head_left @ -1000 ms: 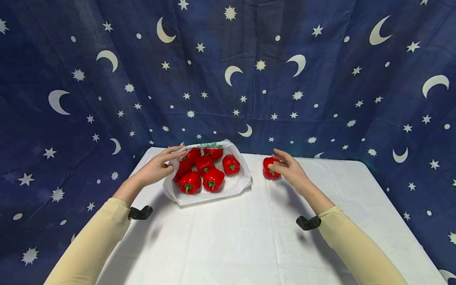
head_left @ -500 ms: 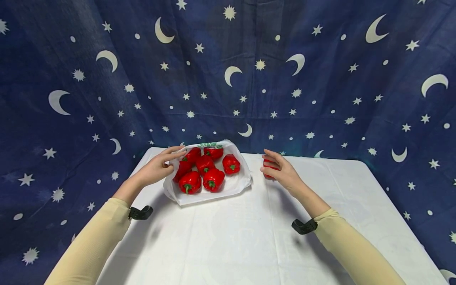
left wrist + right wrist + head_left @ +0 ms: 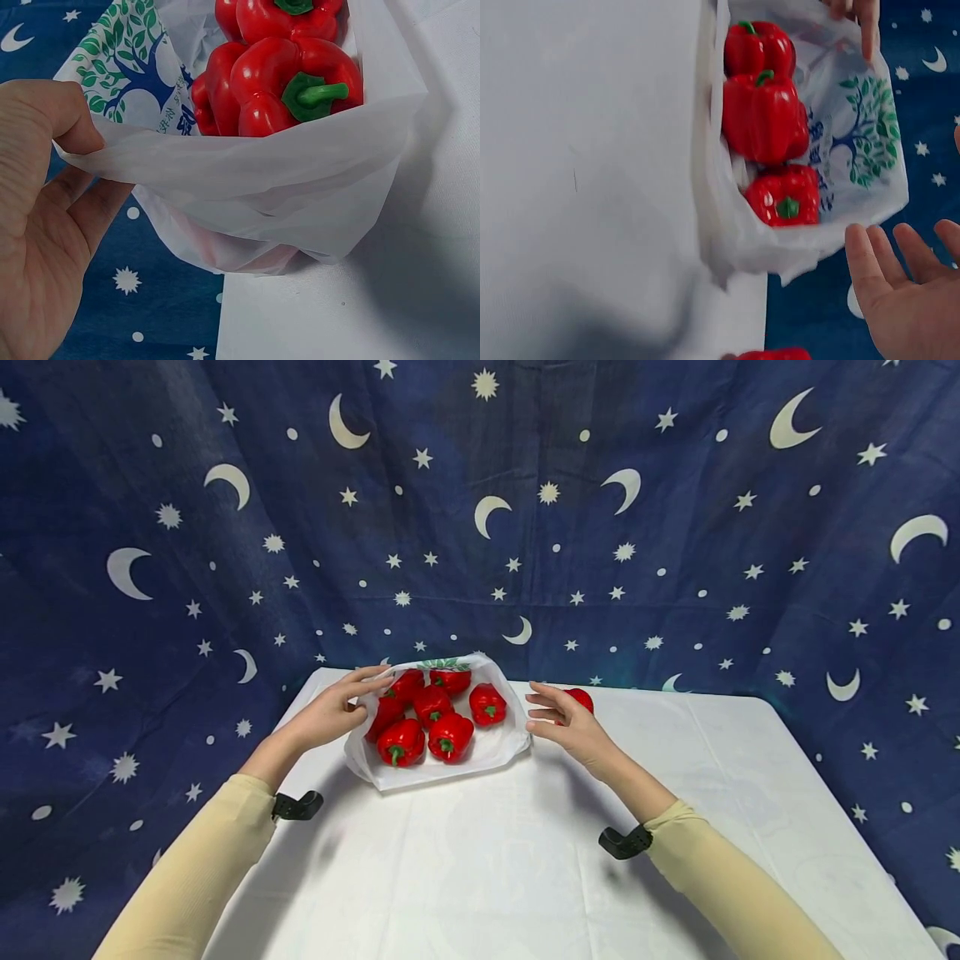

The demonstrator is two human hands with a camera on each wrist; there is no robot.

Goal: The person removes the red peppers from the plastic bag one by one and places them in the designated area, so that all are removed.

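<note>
My left hand (image 3: pixel 330 712) pinches the rim of a white plastic bag (image 3: pixel 247 176), thumb inside the edge and fingers outside. The bag lies with its mouth spread wide and bears a green and blue tree print. Inside are several red bell peppers (image 3: pixel 450 737) with green stems; one bell pepper (image 3: pixel 784 196) sits near the right rim. My right hand (image 3: pixel 572 729) holds nothing, its fingers spread and relaxed close to the bag's right edge. Behind it, partly hidden, a single red bell pepper (image 3: pixel 582 698) lies on the table outside the bag.
A white cloth covers the table (image 3: pixel 480 868). Directly behind its back edge hangs a dark blue curtain (image 3: pixel 450 527) with moons and stars, which also runs along both sides. Black bands (image 3: pixel 297 806) sit on both wrists.
My right hand has moved left, from in front of the single pepper to beside the bag's right edge. The pepper stays on the table. My left hand keeps its place on the bag.
</note>
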